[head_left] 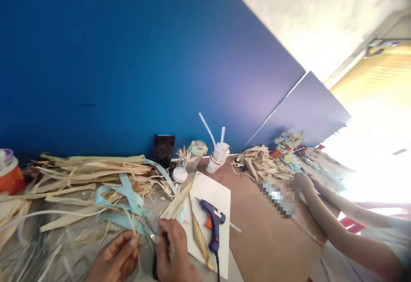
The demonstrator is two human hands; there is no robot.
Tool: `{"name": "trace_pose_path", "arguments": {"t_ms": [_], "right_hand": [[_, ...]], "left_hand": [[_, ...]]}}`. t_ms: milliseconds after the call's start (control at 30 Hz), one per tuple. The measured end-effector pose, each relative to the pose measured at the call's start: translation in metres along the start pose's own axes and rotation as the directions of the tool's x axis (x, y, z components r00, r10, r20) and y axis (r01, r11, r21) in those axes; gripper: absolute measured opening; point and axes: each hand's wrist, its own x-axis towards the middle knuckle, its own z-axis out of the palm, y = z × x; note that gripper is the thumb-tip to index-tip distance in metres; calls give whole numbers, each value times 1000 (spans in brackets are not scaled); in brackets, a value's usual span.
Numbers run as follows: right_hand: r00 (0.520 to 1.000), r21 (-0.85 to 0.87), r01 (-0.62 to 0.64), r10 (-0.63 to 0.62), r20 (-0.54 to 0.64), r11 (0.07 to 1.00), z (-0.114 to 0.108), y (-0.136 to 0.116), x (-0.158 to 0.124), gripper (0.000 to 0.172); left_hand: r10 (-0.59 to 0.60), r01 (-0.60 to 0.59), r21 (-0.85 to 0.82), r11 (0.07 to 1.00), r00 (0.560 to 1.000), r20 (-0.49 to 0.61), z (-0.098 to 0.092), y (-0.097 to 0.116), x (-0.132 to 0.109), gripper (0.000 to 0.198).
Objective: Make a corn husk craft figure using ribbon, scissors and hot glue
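My left hand [114,257] is closed in a pinch on a thin pale strip of dried husk [136,226]. Close by on the right, my right hand [173,250] grips a pair of scissors [149,231]; the metal blades point up and left toward the strip, and most of the handle is hidden by the fingers. Light blue ribbon [128,196] lies in loops just beyond both hands. A blue glue gun [212,224] with an orange trigger rests on a white sheet [224,200] to the right, beside a folded dried husk [199,237].
Dried husks [96,168] are heaped along the blue wall [128,59]. A phone [164,151], a glass jar [197,151] and a cup with straws [215,162] stand at the back. On the right, another person's arms [334,217] reach over the table.
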Motion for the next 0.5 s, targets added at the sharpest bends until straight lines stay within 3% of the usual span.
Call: {"name": "trace_pose_path", "arguments": {"t_ms": [33, 100, 233, 300, 367, 500], "right_hand": [[999, 10, 50, -50, -22, 999, -1, -2, 4, 33], [998, -2, 27, -27, -61, 1000, -1, -6, 14, 28], [999, -106, 4, -9, -44, 994, 5, -8, 40, 35], [1000, -197, -10, 5, -27, 980, 7, -5, 60, 30], [998, -300, -33, 46, 39, 953, 7, 2, 84, 25], [983, -477, 38, 54, 177, 878, 16, 26, 134, 20]], "left_hand": [[46, -46, -15, 999, 999, 16, 3, 4, -5, 47], [103, -102, -15, 995, 993, 63, 5, 8, -11, 45], [197, -204, 26, 979, 966, 167, 3, 7, -13, 40], [227, -240, 40, 970, 954, 198, 1, 5, -12, 39], [242, -256, 43, 966, 948, 206, 1, 3, -11, 41], [253, -270, 53, 961, 942, 219, 0, 0, -8, 41]]}}
